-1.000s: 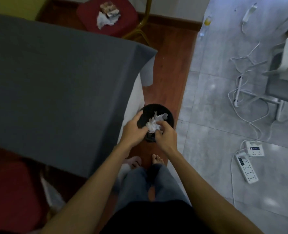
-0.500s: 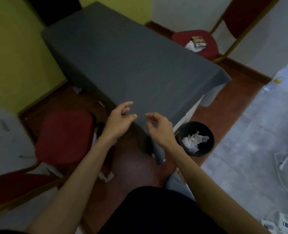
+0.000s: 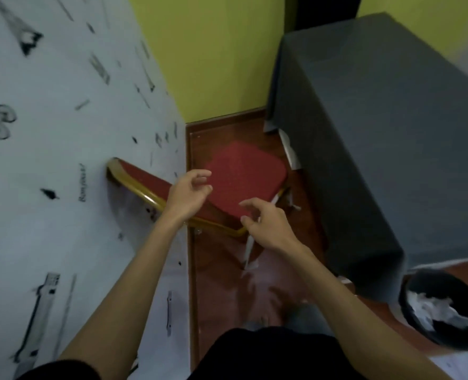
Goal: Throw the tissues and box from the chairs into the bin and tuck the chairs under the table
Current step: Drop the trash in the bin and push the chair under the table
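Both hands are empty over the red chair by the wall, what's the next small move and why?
Probably grip the gold-framed backrest of the red cushioned chair with the left hand and right hand: its seat looks bare, white tissues sit in the black round bin, and it stands apart from the grey-clothed table.

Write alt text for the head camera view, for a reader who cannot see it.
Two bare, empty hands, left hand and right hand, reach toward a red chair with a gold frame, standing beside a table draped in grey cloth. A black bin holding crumpled tissues sits on the floor at lower right.
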Motion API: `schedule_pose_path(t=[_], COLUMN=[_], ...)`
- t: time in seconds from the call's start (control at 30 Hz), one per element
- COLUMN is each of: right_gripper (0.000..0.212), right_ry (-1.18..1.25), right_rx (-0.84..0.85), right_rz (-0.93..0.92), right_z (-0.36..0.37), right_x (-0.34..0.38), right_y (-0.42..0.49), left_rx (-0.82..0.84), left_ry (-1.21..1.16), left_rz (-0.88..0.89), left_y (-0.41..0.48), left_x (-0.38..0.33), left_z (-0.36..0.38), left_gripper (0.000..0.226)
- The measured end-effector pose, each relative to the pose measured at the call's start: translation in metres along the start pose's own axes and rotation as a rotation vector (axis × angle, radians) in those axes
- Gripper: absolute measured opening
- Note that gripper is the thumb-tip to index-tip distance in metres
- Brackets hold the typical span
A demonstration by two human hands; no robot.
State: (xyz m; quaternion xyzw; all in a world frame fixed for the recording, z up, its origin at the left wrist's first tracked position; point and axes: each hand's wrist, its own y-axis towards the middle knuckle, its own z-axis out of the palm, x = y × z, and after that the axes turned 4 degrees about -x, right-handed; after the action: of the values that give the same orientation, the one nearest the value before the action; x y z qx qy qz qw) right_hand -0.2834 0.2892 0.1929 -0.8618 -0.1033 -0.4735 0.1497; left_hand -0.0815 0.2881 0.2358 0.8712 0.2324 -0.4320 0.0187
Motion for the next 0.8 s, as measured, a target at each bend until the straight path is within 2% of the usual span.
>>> schedule_pose_path(t=[0.2, 0.3, 0.4, 0.47, 0.57, 0.67, 0.8], right_gripper=[0.040, 0.047, 0.056, 0.061, 0.065, 0.068, 0.079], right_ry=[-0.136, -0.201, -0.266, -0.298, -0.331, -0.349, -0.371], right_rx=[0.150, 0.223, 0.319, 0.400, 0.487, 0.510, 0.483], right_rz=[-0.119, -0.190, -0.264, -0.301, -0.311, -0.306, -0.260], right_z=[0.027, 0.045, 0.064, 0.075, 0.094, 0.109, 0.135], right_x=[0.029, 0.044, 0.060, 0.069, 0.076, 0.076, 0.086], right_y=[0.040, 0.061, 0.078, 0.079, 0.081, 0.084, 0.090], left_rx=[-0.362, -0.459, -0.501, -0.535, -0.560, -0.518, -0.523], left_ry=[0.071, 0.112, 0.140, 0.116, -0.071, -0.285, -0.316], left_rz=[-0.089, -0.126, -0.149, -0.201, -0.244, -0.308, -0.445], left_y=[0.020, 0.033, 0.046, 0.051, 0.052, 0.064, 0.090], left_x=[0.035, 0.050, 0.072, 0.088, 0.094, 0.097, 0.102], left_z=[-0.052, -0.062, -0.067, -0.070, -0.078, -0.084, -0.096], left_gripper=[0.031, 0.031, 0.034, 0.047, 0.061, 0.050, 0.037])
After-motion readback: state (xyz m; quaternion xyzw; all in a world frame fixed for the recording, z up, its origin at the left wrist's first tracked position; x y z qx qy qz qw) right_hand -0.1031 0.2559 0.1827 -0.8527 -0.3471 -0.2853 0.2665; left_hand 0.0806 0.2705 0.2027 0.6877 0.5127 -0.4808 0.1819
